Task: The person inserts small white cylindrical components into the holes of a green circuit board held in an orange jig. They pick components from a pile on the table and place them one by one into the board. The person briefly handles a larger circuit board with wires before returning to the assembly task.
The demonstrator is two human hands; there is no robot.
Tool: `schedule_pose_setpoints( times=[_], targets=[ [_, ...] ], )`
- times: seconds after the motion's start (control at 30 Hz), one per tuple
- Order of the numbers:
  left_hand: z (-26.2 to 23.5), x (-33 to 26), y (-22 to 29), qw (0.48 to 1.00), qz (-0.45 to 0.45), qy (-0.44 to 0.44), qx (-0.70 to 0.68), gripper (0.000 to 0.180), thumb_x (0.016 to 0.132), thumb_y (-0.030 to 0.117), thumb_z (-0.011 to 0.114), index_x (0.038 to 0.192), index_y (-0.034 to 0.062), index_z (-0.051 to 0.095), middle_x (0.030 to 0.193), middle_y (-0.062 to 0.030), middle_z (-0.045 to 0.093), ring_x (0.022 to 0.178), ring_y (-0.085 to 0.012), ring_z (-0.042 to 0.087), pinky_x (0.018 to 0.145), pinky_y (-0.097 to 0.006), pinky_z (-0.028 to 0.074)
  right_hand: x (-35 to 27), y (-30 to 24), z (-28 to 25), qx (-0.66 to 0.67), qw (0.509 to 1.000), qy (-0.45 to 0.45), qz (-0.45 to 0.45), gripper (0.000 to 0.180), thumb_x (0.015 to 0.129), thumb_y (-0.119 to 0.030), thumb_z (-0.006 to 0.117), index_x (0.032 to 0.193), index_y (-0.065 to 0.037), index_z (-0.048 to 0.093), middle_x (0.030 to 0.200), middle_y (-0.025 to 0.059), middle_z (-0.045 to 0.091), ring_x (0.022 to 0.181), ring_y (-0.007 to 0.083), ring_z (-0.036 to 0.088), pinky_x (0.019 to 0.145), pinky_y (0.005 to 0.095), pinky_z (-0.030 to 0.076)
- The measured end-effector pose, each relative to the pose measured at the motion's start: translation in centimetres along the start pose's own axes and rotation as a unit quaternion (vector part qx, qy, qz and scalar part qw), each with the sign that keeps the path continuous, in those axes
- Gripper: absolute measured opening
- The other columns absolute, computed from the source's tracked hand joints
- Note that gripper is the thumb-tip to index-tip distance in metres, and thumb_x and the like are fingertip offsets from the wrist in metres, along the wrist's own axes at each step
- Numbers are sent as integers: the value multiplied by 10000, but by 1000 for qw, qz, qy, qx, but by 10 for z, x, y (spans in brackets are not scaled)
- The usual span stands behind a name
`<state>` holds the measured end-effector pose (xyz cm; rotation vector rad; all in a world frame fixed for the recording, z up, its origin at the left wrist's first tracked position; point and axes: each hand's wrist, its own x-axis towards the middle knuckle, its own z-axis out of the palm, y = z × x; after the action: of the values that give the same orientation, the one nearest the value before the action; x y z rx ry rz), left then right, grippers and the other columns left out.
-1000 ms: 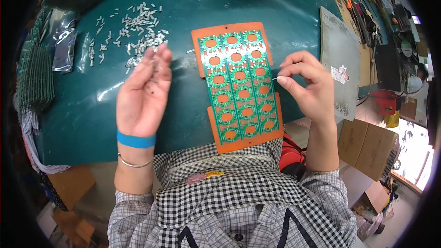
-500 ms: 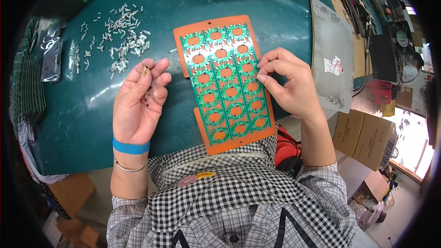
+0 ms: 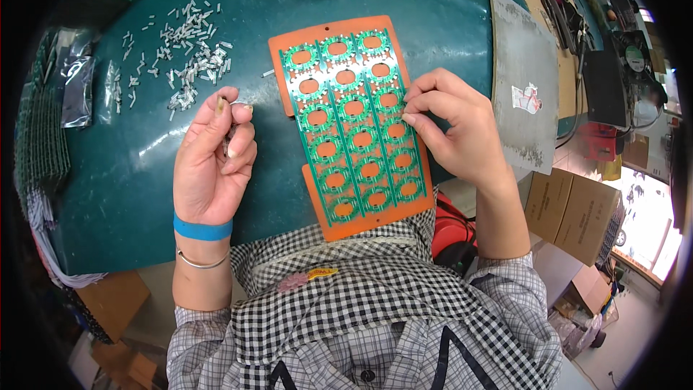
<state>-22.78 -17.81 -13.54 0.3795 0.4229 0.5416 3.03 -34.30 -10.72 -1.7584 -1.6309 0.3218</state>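
A panel of green circuit boards (image 3: 338,130) with oval cut-outs lies on an orange backing plate (image 3: 346,232), slightly tilted before me. My left hand (image 3: 215,155) is held palm up left of the plate, fingers curled around several small slim components, partly hidden, with thumb and forefinger together. My right hand (image 3: 462,130) is at the panel's right edge, thumb and forefinger pinched near the third row; whatever is between the fingertips is too small to make out. Beyond my left hand, a loose pile of small white and silvery components (image 3: 202,61) is spread over the green tabletop (image 3: 267,0).
One loose component (image 3: 268,73) lies beside the plate's left edge. Stacked green panels (image 3: 43,130) and a silvery bag (image 3: 78,90) are at the far left. A grey board (image 3: 523,133) lies on the right, with tools behind it. Cardboard boxes (image 3: 570,217) stand at the lower right.
My left hand's fingers have closed in more around the components, and thumb and forefinger now meet. The right hand has barely moved, still pinched at the panel's edge. The view has shifted slightly.
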Motion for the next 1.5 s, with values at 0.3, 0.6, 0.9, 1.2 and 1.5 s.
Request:
schedule_pose_setpoints(
  times=[0.3, 0.6, 0.9, 1.2, 1.5],
  targets=[
    [11, -4, -4, 994, -22, 32, 104, 135, 1004, 138, 488, 1076, 35, 538, 869, -66, 620, 523, -55, 404, 432, -176, 320, 5, -9, 4, -65, 996, -19, -62, 106, 691, 46, 682, 770, 10, 621, 862, 82, 609, 801, 272, 620, 677, 346, 523],
    [43, -22, -27, 961, -38, 13, 275, 78, 929, 74, 579, 973, 10, 581, 793, -97, 640, 533, -59, 445, 477, -185, 345, 2, -16, -16, 60, 998, 14, 25, 135, 731, 28, 709, 856, -1, 666, 909, 89, 650, 823, 208, 640, 718, 298, 509],
    [59, -23, -37, 940, -70, -20, 334, 59, 934, 30, 575, 976, 7, 610, 800, -89, 665, 592, -54, 514, 501, -181, 385, 7, -52, 14, 208, 978, -1, 7, 155, 734, 43, 717, 872, -13, 674, 910, 71, 639, 791, 183, 645, 665, 270, 516],
    [42, -18, -27, 984, -145, -37, 97, 177, 934, 34, 550, 1098, -28, 566, 890, -101, 661, 632, -75, 525, 496, -175, 378, 10, -55, 6, 170, 982, 3, -86, 144, 685, 31, 733, 790, -31, 657, 891, 74, 623, 773, 200, 609, 679, 289, 494],
    [9, -11, 12, 998, 19, 55, -24, 280, 970, -31, 426, 1247, -55, 457, 1347, -234, 490, 1249, -320, 511, 980, -327, 531, -18, -19, -7, 127, 990, -5, 62, 88, 742, 43, 682, 789, 3, 619, 923, 83, 612, 817, 176, 601, 728, 280, 485]
  ],
)
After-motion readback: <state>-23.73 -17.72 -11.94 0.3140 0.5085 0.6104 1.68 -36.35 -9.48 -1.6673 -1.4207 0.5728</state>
